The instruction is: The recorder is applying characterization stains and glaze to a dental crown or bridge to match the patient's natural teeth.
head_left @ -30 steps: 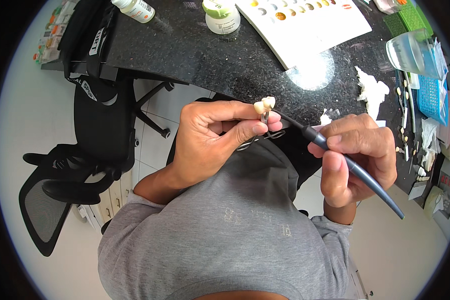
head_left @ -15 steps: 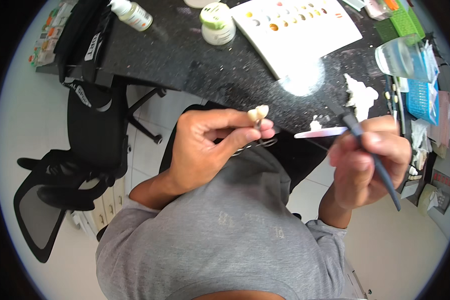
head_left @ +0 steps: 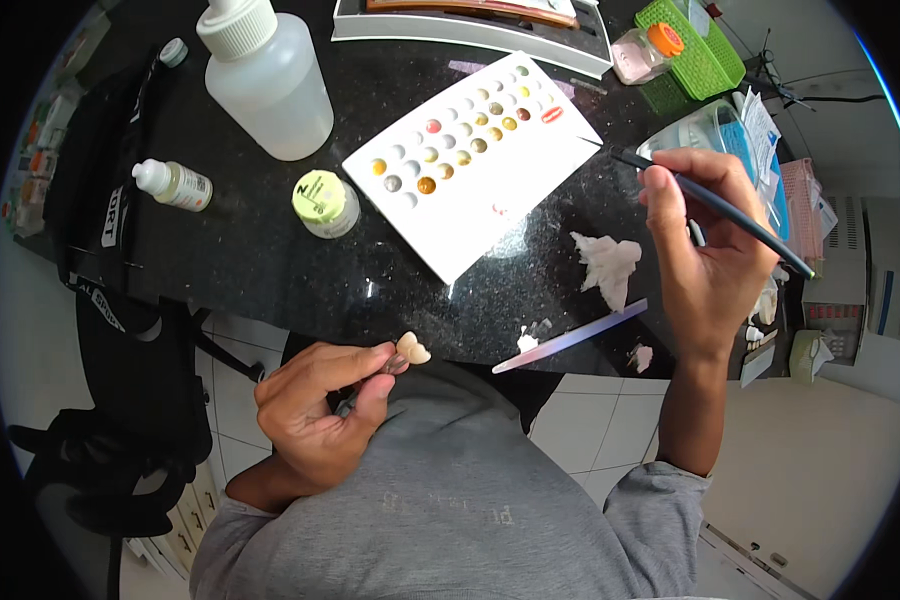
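My left hand (head_left: 315,410) is closed near the table's front edge, pinching a small metal holder (head_left: 395,365) between thumb and fingers. At the holder's end is a tooth-coloured dental crown (head_left: 412,348), perhaps two joined units. My right hand (head_left: 710,240) grips a slim, dark-handled brush (head_left: 715,203) like a pen. Its fine tip is over the right corner of a white paint palette (head_left: 460,245); whether it touches is unclear. Rows of yellow, brown, grey and red colour spots dot the palette.
A crumpled tissue (head_left: 607,268) and a pale purple stick (head_left: 570,335) lie near my right wrist. Left of the palette stand a green-lidded jar (head_left: 325,205), a dropper bottle (head_left: 175,187) and a large translucent bottle (head_left: 275,95). Behind are an orange-lidded jar (head_left: 642,58) and green basket (head_left: 705,60).
My right hand has moved with the brush away from the crown to the palette's right corner. My left hand sits lower and further left in view, still holding the crown; the view has shifted.
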A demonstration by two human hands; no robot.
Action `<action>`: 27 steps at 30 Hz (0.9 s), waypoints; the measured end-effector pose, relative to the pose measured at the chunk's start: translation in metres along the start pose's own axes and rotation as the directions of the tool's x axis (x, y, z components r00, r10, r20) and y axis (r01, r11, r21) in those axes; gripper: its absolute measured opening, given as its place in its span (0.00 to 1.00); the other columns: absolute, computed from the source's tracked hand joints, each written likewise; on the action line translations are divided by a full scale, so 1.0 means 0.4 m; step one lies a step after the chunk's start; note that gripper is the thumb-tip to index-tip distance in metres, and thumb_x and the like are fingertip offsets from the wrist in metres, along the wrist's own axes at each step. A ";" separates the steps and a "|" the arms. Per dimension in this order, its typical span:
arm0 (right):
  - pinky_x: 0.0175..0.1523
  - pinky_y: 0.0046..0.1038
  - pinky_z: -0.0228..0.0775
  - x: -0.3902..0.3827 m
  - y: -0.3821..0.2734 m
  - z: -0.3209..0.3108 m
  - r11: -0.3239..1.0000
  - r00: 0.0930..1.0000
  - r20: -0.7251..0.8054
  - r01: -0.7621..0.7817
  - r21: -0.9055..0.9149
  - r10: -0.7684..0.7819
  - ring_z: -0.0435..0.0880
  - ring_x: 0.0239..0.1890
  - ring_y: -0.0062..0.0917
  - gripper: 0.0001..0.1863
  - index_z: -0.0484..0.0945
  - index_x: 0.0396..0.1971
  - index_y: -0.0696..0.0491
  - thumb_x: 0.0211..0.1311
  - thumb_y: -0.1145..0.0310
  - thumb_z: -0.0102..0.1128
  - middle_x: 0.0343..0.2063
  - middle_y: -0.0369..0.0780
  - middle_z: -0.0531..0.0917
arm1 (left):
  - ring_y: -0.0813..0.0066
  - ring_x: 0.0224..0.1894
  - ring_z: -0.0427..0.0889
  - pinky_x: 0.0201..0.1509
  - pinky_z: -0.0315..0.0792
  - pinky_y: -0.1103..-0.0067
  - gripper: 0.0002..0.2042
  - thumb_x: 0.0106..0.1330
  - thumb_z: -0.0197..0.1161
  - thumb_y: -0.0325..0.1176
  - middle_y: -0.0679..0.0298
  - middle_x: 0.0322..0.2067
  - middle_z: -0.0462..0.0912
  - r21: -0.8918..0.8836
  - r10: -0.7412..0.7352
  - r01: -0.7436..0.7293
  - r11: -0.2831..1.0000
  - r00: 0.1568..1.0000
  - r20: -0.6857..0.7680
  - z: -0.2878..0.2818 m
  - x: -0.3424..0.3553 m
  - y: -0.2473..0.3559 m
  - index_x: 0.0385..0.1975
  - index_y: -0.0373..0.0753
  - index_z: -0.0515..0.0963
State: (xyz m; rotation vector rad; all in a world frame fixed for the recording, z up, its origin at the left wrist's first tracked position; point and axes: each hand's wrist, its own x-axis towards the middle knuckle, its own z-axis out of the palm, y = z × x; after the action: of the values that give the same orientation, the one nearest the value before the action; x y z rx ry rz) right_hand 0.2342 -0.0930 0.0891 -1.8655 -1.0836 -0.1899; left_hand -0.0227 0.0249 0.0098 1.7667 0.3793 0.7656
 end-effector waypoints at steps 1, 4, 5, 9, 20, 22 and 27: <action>0.29 0.16 0.75 0.002 0.004 0.003 1.000 1.000 0.004 0.026 -0.015 -0.026 0.81 0.23 0.15 0.04 0.81 0.31 0.61 0.55 0.79 0.65 0.23 0.36 0.82 | 0.68 0.34 0.87 0.38 0.81 0.79 0.11 0.56 0.67 0.17 0.52 0.32 0.86 0.003 -0.002 0.002 1.000 1.000 0.005 -0.004 0.001 -0.002 0.39 0.29 0.80; 0.28 0.16 0.73 0.002 0.015 0.011 0.998 0.999 0.025 0.033 -0.043 -0.032 0.81 0.23 0.15 0.04 0.81 0.31 0.61 0.55 0.79 0.65 0.23 0.37 0.82 | 0.68 0.34 0.87 0.38 0.81 0.80 0.11 0.56 0.67 0.17 0.54 0.31 0.86 0.010 -0.023 0.023 1.000 0.999 0.026 -0.011 0.000 -0.003 0.39 0.30 0.80; 0.28 0.16 0.72 0.002 0.018 0.013 0.997 0.999 0.031 0.042 -0.063 -0.040 0.81 0.23 0.15 0.04 0.81 0.31 0.61 0.55 0.79 0.65 0.23 0.37 0.82 | 0.69 0.34 0.87 0.38 0.81 0.80 0.11 0.56 0.68 0.18 0.54 0.31 0.86 0.010 -0.021 0.020 1.000 0.999 0.026 -0.012 -0.001 -0.004 0.39 0.30 0.80; 0.29 0.17 0.72 0.002 0.028 0.016 0.992 0.998 0.038 0.051 -0.117 -0.047 0.82 0.24 0.16 0.05 0.81 0.31 0.60 0.54 0.79 0.66 0.23 0.38 0.82 | 0.69 0.34 0.87 0.38 0.80 0.80 0.12 0.55 0.68 0.18 0.54 0.31 0.86 0.018 -0.025 0.025 1.000 0.999 0.047 -0.017 -0.001 -0.005 0.39 0.30 0.80; 0.30 0.17 0.71 0.001 0.032 0.016 0.990 0.998 0.005 0.063 -0.126 -0.063 0.81 0.23 0.16 0.05 0.81 0.31 0.59 0.53 0.80 0.66 0.23 0.37 0.82 | 0.71 0.33 0.87 0.35 0.78 0.81 0.14 0.51 0.72 0.18 0.56 0.33 0.86 0.093 0.017 -0.024 0.995 0.997 0.078 -0.024 0.006 -0.001 0.39 0.32 0.81; 0.29 0.16 0.70 0.000 0.033 0.017 0.991 0.998 0.001 0.061 -0.118 -0.062 0.81 0.23 0.16 0.05 0.81 0.31 0.60 0.53 0.80 0.66 0.23 0.37 0.82 | 0.71 0.33 0.87 0.35 0.78 0.81 0.15 0.51 0.73 0.19 0.56 0.33 0.87 0.099 0.010 -0.018 0.995 0.997 0.080 -0.023 0.003 0.000 0.40 0.32 0.81; 0.29 0.15 0.70 -0.001 0.031 0.022 0.988 0.994 0.008 0.106 -0.108 -0.106 0.82 0.24 0.16 0.05 0.81 0.31 0.60 0.54 0.80 0.66 0.22 0.37 0.82 | 0.71 0.33 0.87 0.35 0.78 0.81 0.16 0.49 0.74 0.21 0.56 0.33 0.87 0.102 0.018 -0.024 0.995 0.998 0.056 -0.017 0.004 -0.002 0.40 0.32 0.81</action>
State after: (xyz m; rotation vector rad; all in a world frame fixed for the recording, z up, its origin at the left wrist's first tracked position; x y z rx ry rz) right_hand 0.2407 -0.0884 0.0760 -1.9051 -1.1962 -0.3138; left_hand -0.0260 0.0311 0.0105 1.8865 0.3689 0.7212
